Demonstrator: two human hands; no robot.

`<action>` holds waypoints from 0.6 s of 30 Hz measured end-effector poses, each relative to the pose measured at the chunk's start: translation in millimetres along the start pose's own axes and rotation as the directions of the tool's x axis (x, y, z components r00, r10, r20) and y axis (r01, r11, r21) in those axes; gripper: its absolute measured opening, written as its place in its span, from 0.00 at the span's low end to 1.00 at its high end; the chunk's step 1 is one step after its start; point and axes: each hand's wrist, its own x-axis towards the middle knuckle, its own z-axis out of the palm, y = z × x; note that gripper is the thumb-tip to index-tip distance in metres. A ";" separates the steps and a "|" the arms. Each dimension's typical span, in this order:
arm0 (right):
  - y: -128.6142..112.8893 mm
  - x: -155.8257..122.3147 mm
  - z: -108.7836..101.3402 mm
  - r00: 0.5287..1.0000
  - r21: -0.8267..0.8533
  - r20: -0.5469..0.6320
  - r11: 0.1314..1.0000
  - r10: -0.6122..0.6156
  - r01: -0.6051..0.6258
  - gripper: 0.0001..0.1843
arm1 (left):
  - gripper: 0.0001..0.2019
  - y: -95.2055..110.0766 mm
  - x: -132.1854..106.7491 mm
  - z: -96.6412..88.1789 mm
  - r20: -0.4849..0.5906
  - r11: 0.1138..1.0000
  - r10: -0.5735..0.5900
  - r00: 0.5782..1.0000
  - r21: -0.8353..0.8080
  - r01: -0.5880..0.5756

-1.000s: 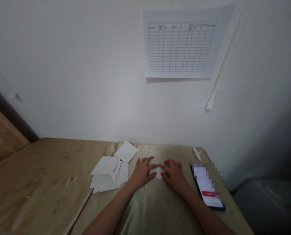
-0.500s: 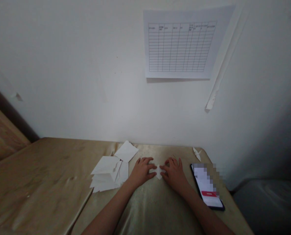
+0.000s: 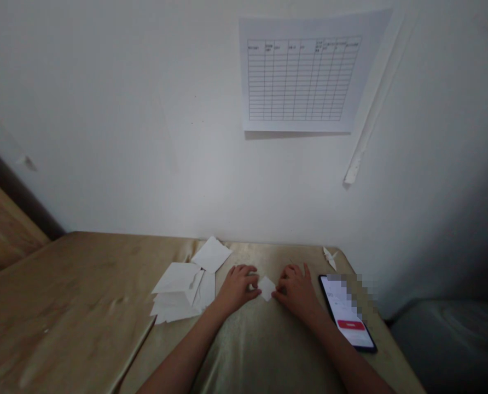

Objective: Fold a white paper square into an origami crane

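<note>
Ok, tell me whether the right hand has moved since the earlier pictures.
Yes: the right hand has shifted slightly right, toward the phone.

Dim, diffuse light | wall (image 3: 205, 175) brightest below-left of printed chart (image 3: 299, 82) | thin shadow hugs chart's lower edge | dark shade gathers lower right of chart | header text (image 3: 253, 48) blurs | phone (image 3: 346, 314) below-right of chart glows, partly pixelated

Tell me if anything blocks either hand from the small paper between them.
Nothing visible: the left hand and right hand sit close beside the small paper, one at each side. The phone lies beyond the right hand.
</note>
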 end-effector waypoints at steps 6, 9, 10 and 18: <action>-1.7 -1.1 -0.2 1.000 0.023 -0.013 1.000 0.005 -0.005 0.07 | 0.06 -1.0 0.8 2.2 -0.028 0.999 -0.006 1.000 -0.041 0.004; -2.4 -1.7 1.9 1.000 0.026 -0.020 1.000 0.010 -0.010 0.07 | 0.07 -2.2 1.2 4.2 -0.031 0.998 -0.012 0.999 -0.057 0.010; -2.5 -1.7 2.5 1.000 0.022 -0.020 1.000 0.010 -0.010 0.08 | 0.06 -2.7 1.3 4.8 -0.033 0.998 -0.011 0.999 -0.060 0.009; -2.3 -3.1 4.6 0.998 0.039 -0.037 0.998 0.043 -0.041 0.09 | 0.12 -3.8 0.8 5.7 -0.045 0.997 0.022 0.999 -0.067 -0.025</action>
